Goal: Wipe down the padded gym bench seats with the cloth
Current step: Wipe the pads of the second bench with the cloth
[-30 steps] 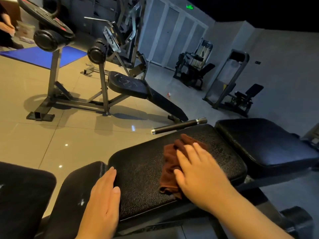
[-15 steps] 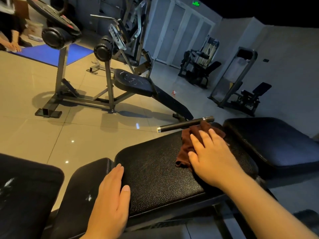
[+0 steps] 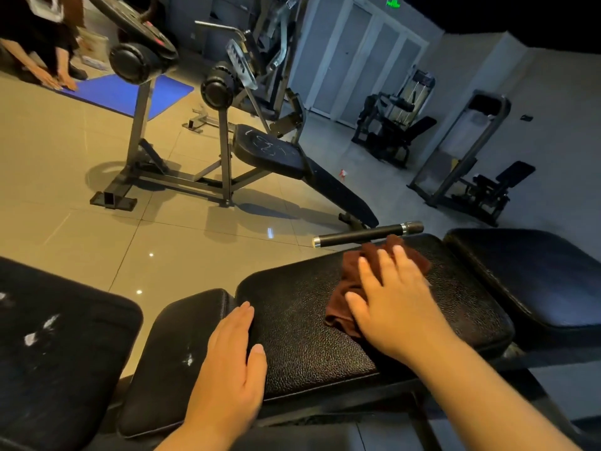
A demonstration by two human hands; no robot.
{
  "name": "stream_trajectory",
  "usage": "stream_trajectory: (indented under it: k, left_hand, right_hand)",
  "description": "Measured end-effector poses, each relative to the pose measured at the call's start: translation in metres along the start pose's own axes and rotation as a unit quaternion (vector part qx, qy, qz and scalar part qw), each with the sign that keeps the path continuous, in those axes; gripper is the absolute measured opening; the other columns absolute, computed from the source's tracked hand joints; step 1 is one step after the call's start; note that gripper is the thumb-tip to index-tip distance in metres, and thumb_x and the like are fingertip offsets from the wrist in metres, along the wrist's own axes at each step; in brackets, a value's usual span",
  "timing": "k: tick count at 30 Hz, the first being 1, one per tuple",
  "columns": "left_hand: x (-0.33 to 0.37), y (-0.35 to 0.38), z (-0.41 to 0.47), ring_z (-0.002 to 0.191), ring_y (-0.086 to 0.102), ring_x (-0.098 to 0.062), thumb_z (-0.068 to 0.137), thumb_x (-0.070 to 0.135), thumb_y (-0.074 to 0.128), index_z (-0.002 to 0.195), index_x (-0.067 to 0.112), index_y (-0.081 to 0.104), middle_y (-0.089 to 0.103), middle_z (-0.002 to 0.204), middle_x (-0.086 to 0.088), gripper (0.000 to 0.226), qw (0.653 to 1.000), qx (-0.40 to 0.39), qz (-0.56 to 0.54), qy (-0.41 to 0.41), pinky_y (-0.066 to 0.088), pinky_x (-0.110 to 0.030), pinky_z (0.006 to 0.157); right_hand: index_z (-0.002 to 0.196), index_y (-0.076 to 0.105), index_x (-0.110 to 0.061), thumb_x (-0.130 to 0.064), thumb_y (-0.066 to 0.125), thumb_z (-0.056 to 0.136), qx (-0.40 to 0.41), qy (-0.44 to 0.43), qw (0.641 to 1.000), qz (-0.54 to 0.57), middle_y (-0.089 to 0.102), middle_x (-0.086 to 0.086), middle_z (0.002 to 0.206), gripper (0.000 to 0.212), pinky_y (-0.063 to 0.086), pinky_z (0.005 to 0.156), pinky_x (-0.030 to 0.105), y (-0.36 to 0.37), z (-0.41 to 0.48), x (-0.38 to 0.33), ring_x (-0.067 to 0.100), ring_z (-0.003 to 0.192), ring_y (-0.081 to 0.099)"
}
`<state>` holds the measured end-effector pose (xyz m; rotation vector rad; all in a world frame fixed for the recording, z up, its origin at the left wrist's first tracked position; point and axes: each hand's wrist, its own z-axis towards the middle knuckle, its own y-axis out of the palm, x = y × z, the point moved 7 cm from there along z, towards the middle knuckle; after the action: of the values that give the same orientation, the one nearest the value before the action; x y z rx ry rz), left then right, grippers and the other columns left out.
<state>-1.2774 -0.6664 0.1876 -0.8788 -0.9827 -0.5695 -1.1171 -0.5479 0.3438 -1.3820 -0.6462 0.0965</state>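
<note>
Cut off at far left: a scuffed black pad (image 3: 58, 336), white marks on it, lower part out of frame. Top left, another person (image 3: 42, 43), only arms and dark clothing visible, bent over a blue mat (image 3: 130, 92). Much of the brown cloth (image 3: 344, 297) hidden under the right hand (image 3: 393, 307); bench frame below lost in shadow.

Beside the scuffed pad, a small pad (image 3: 169, 346), then the wide seat pad (image 3: 309, 320). Left hand (image 3: 227, 369) lying flat across the seam between those two, fingers straight and together, gripping nothing. Right hand pressing flat on the cloth, fingers spread, toward the seat pad's far right corner, near a black handle (image 3: 367, 234). Bare textured vinyl between the hands. Further right, a separate smooth pad (image 3: 527, 278).

Beyond, glossy tan floor tiles (image 3: 81, 157), an incline bench (image 3: 292, 157), pale doors (image 3: 351, 53).
</note>
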Motion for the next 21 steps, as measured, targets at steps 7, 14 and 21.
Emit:
stream_trajectory:
  k: [7,14,21]
  left_hand:
    - [-0.001,-0.004,-0.001,0.143,0.007,0.014,0.099,0.043,0.026,0.157,0.030,0.017,0.017,0.156,0.024,0.060,1.000,0.005,-0.023,-0.015,0.005,-0.003,0.108]
    - [0.005,0.001,-0.001,0.142,0.005,0.015,0.095,0.041,0.034,0.151,0.032,0.031,0.021,0.149,0.031,0.056,1.000,-0.011,0.004,0.026,0.005,0.000,0.106]
    - [0.002,-0.006,-0.002,0.128,0.024,0.012,0.097,0.018,0.045,0.133,0.026,0.043,0.036,0.133,0.017,0.036,0.999,0.027,-0.019,0.030,0.026,-0.009,0.107]
  right_hand:
    - [0.161,0.014,-0.030,-0.059,0.018,0.103,0.007,-0.174,0.984,0.026,0.004,0.007,0.170,0.065,-0.012,0.117,0.041,0.022,-0.020,-0.092,0.029,0.155,-0.008]
    - [0.162,0.013,-0.027,-0.063,-0.011,0.083,-0.007,-0.117,0.993,-0.013,0.006,0.007,0.170,0.090,-0.009,0.121,0.040,0.012,-0.007,-0.049,0.030,0.155,-0.005]
    - [0.161,0.005,-0.033,-0.052,0.013,0.105,-0.045,-0.117,0.992,-0.006,-0.002,0.009,0.169,0.061,-0.010,0.121,0.059,0.040,0.030,-0.134,0.041,0.152,-0.017]
